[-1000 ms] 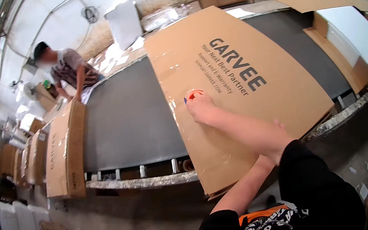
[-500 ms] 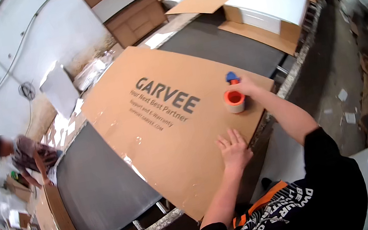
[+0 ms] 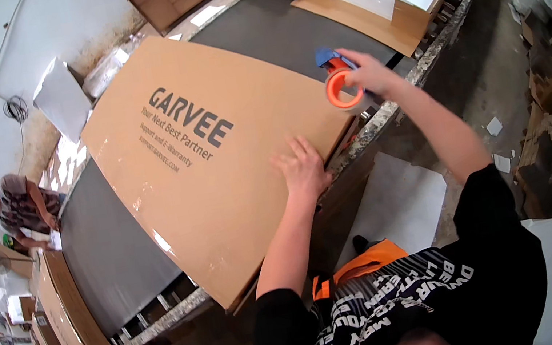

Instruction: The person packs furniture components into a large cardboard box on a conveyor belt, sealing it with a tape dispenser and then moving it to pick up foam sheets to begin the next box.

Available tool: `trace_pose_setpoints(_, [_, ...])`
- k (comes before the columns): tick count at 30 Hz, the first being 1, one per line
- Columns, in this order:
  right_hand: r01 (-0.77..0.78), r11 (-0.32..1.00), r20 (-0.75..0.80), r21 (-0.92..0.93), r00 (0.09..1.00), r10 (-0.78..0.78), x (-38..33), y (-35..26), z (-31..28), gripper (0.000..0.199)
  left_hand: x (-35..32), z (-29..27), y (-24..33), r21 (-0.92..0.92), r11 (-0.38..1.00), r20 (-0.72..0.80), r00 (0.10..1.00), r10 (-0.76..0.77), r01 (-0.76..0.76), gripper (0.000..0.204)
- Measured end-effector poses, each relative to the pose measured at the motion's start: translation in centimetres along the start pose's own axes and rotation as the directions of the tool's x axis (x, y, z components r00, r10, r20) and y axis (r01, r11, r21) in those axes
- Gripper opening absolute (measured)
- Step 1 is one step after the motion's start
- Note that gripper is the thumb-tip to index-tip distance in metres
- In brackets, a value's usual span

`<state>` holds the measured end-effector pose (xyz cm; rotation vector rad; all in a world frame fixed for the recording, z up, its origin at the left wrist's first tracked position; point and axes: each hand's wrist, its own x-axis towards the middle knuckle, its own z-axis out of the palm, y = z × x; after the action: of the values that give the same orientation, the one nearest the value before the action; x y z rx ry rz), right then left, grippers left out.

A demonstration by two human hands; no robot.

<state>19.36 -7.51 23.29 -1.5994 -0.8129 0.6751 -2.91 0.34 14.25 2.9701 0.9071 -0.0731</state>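
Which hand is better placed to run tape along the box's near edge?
Right: the right hand already holds the tape dispenser at that edge of the cardboard box, while the left hand lies flat on it.

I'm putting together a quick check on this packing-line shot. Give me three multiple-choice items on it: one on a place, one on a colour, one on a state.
1. Where does the left hand rest?
A. flat on the big cardboard box, near its edge
B. on the conveyor belt
C. on the floor

2. What colour is the roll on the tape dispenser?
A. green
B. orange
C. white

3. What is the right hand doing?
A. hanging empty
B. pressing flat on the box
C. gripping the tape dispenser at the box's far corner

Key: 1 A, the fingers are spread on the brown top; 2 B, the ring shows bright orange below a blue body; 3 C, the fingers wrap the dispenser.
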Motion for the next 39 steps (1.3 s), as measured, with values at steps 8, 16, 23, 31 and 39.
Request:
trace_pose_setpoints(8, [0.141, 0.247, 0.22, -0.959, 0.917, 0.334, 3.2, -3.8, 1.9, 0.047, 2.9, 0.0, 3.8, 0.028, 0.998, 0.079, 0.995, -0.063, 0.061, 0.109])
trace_pose_setpoints(16, [0.286, 0.231, 0.336, -0.93, 0.917, 0.217, -6.5, 4.5, -0.5, 0.025, 5.3, -3.8, 5.4, 0.089, 0.986, 0.189, 0.975, 0.119, -0.138, 0.111])
trace_pose_setpoints(23, [0.341, 0.271, 0.413, -0.9, 0.865, 0.285, -8.9, 9.9, 2.6, 0.037, 8.4, -5.6, 6.6, 0.253, 0.956, 0.44, 0.898, 0.026, -0.151, 0.118])
trace_pose_setpoints(31, [-0.041, 0.63, 0.082, -0.776, 0.983, 0.165, -17.6, 11.9, 5.5, 0.048, 2.8, -1.2, 0.6, 0.098, 0.968, 0.11, 0.969, 0.222, -0.233, 0.101])
trace_pose_setpoints(39, [0.307, 0.746, 0.093, -0.591, 0.944, -0.315, -22.6, 0.7, 13.6, 0.043, -27.7, 1.0, -18.3, 0.079, 0.997, -0.104, 0.995, 0.002, 0.007, 0.096])
